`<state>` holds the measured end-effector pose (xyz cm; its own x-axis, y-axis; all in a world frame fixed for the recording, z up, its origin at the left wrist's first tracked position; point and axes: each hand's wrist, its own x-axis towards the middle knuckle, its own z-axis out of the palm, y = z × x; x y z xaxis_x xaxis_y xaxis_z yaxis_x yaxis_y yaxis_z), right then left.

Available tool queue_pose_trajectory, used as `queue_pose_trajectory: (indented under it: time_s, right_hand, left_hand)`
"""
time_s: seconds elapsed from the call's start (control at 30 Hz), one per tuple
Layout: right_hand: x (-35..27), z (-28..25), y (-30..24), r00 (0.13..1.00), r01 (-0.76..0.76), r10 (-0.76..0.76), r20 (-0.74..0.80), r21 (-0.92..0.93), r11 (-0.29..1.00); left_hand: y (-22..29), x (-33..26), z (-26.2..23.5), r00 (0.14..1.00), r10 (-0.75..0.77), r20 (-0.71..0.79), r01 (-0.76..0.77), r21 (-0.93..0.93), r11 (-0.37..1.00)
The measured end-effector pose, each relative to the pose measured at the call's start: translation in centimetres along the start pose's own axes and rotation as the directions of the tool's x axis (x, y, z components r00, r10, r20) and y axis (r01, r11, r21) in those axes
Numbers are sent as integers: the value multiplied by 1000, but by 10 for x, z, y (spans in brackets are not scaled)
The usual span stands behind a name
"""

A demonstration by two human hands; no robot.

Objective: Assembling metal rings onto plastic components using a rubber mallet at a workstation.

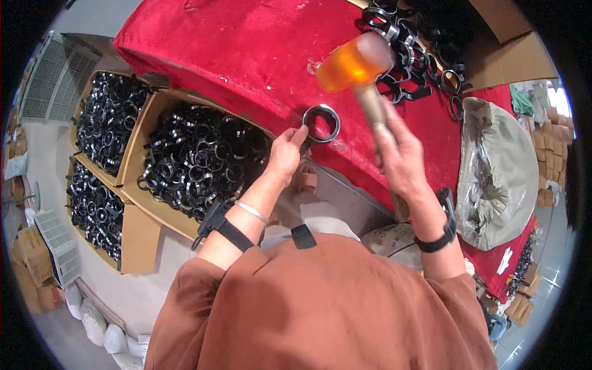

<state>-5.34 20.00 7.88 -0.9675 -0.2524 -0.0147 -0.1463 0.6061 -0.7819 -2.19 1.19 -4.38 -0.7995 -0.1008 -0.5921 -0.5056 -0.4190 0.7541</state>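
Note:
My left hand (287,152) pinches the edge of a black and silver metal ring (321,123) at the near edge of the red-covered table (234,49). The ring lies almost flat, its round opening facing up. My right hand (399,148) is wrapped round the wooden handle of a mallet (353,63), whose head is translucent orange with a pale end. The mallet is raised above the table, up and to the right of the ring and apart from it. Its head is slightly blurred.
Black and silver rings (410,55) lie heaped at the back right beside an open cardboard box (509,61). Left of me, cardboard boxes (137,145) hold many similar rings (203,157). A grey-green cloth bundle (499,176) rests on the table's right. White plastic grates (58,243) stand far left.

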Motion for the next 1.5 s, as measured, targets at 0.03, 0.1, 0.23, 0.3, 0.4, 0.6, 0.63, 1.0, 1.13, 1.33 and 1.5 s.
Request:
queue_pose_trajectory:
  time_s: [0.03, 0.1, 0.23, 0.3, 0.4, 0.6, 0.63, 1.0, 1.13, 1.33, 1.5]
  right_hand:
    - [-7, -6, -14, 996, -81, 84, -30, 90, 993]
    - [-23, -3, -21, 980, -90, 127, -150, 235, 968]
    - [-53, 25, 40, 947, -302, 320, 0, 335, 893]
    - [-54, 11, 28, 915, -389, 401, 47, 368, 845]
    - [-65, 6, 10, 977, -162, 201, -70, 368, 916]
    - [-99, 42, 53, 991, 126, -129, -31, -63, 990]
    - [-98, 41, 46, 997, 82, -83, -2, -57, 995]
    - [-106, -43, 105, 847, -399, 474, -241, 301, 866]
    - [-107, -42, 122, 793, -405, 544, -274, 431, 807]
    - [-105, -38, 137, 830, -397, 475, -291, 289, 871]
    - [-109, -32, 161, 887, -248, 230, -399, 8, 969]
  left_hand:
    - [0, 0, -4, 1000, -8, 9, 8, -1, 1000]
    - [-10, 7, -13, 996, 72, 42, -75, 52, 996]
    - [2, 3, -3, 997, 16, 81, -14, -19, 1000]
    - [-1, 4, -3, 995, 17, 99, -17, -1, 1000]
    - [-1, 2, -10, 997, 4, 71, -5, 24, 1000]
    - [-3, 6, -4, 996, 38, 79, -39, 11, 999]
    - [-4, 7, -9, 997, 5, 82, -7, 24, 1000]
    - [13, -37, -166, 825, 536, -182, 35, 962, 273]
    - [66, -1, -75, 696, 714, 68, -367, 889, 273]
    - [114, 73, 137, 635, 676, 375, -520, 854, 16]
    - [137, 110, 204, 895, 340, 289, -310, 951, 10]
